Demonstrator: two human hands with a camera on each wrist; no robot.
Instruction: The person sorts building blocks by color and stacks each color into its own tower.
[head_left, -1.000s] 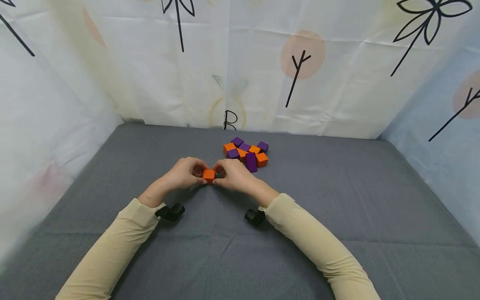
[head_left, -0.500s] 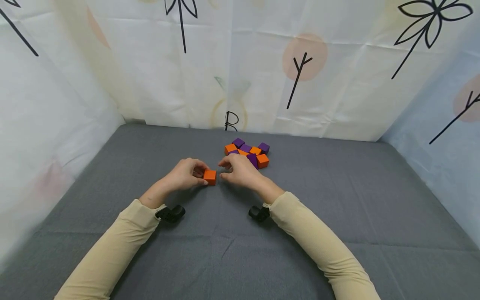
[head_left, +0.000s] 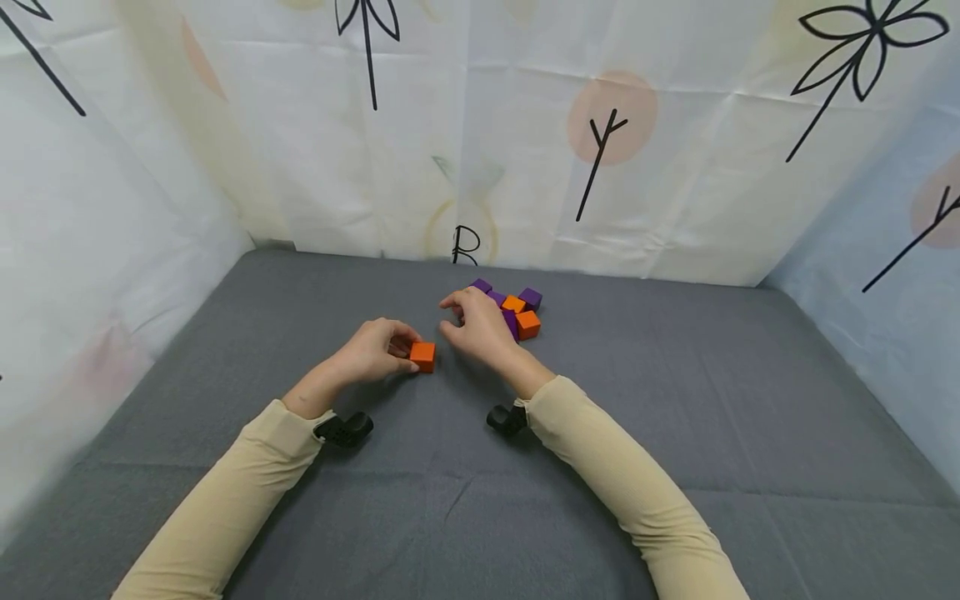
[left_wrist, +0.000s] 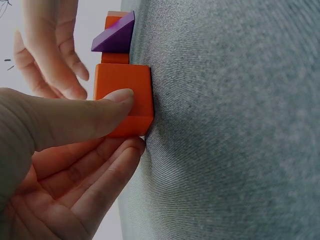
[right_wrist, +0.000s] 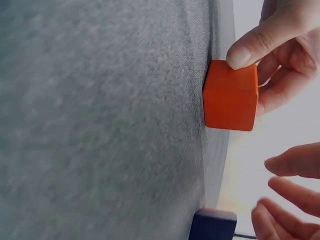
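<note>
A: In the head view, where is the orange cube?

B: On the grey cloth, pinched by the left hand, thumb on the near side; the cube juts out towards the right hand

A: And that right hand?

B: Released, with its fingers loosely bent, just beside the cluster of blocks, orange and purple, some hidden behind it; whether it touches any of them cannot be told from there. Both arms wear pale sleeves, and a curtain with line-drawn plants hangs behind the cloth

A: What about the left wrist view?

B: It looks along the cloth: the left thumb lies flat across one face of the cube while the fingers reach round under another. Beyond the cube come an orange block and a purple wedge-shaped piece, with the right hand's fingers hanging near, apart from the cube

A: Then the right wrist view?

B: There the left thumb tip presses on the cube, its fingers behind. The right hand's fingertips are spread, apart from the cube, and a dark block shows at the lower edge
</note>
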